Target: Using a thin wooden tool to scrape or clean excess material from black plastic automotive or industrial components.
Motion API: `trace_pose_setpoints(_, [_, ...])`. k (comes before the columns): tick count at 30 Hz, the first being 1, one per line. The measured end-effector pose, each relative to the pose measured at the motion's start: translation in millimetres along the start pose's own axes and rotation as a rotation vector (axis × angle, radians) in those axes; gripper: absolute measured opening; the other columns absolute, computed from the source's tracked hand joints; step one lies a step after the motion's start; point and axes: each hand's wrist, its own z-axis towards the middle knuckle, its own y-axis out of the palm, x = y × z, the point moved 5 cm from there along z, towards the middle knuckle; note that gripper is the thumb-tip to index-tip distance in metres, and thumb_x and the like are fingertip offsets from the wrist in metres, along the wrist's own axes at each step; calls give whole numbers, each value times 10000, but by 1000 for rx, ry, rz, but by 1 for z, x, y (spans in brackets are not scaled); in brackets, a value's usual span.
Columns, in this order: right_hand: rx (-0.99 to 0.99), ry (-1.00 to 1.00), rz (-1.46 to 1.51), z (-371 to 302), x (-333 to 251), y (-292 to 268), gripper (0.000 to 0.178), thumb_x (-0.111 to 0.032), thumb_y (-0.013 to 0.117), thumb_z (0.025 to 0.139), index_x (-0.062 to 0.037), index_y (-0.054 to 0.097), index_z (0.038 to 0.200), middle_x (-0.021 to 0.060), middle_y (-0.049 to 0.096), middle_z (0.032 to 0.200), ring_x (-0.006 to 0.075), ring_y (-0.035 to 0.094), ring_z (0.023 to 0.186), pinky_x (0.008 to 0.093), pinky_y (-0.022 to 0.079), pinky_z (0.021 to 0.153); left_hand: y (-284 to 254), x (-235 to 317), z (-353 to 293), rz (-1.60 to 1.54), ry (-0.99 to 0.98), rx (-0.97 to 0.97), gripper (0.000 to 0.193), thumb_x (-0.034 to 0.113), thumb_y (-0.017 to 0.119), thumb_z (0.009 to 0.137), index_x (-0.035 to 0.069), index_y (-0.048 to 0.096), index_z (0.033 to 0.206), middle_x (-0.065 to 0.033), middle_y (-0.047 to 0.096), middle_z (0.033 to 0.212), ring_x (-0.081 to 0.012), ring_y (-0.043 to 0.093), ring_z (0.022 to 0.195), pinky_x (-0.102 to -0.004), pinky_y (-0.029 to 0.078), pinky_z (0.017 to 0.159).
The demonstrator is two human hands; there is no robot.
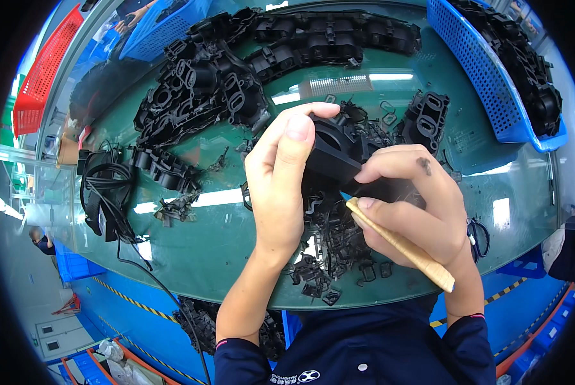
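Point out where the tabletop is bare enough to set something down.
Two patches of green tabletop look free: left, between the black cable coil and the left forearm; right, between the blue basket and the small cable loop. Crowded: between the left hand and right hand, with small black scraps, and at upper left, with large black molded parts.

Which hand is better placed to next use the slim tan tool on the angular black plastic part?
Likely the right hand: it holds the tool, blue tip near the part, which the left hand grips.
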Motion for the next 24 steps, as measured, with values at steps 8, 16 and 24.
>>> trace_pose_setpoints(8, [46,-117,-64,-7,0,6,274,-9,703,568,-42,571,805,135,592,915,306,605,774,370,508,642,0,0,0,-33,-14,1,350,291,457,944,-12,623,994,18,574,809,-33,473,725,-190,375,679])
trace_pose_setpoints(16, [-5,-6,47,-4,2,1,239,-13,707,581,-49,584,783,134,594,921,287,596,787,370,491,673,1,0,0,-64,-20,-21,358,281,432,954,-19,618,1005,-8,600,821,-40,516,728,-185,398,681])
trace_pose_setpoints(24, [-15,67,184,-1,6,-2,219,4,724,599,-47,600,772,146,602,927,289,593,835,378,474,723,1,1,1,-59,-2,-33,369,298,440,947,-18,623,998,-15,608,812,-47,523,719,-189,402,681])
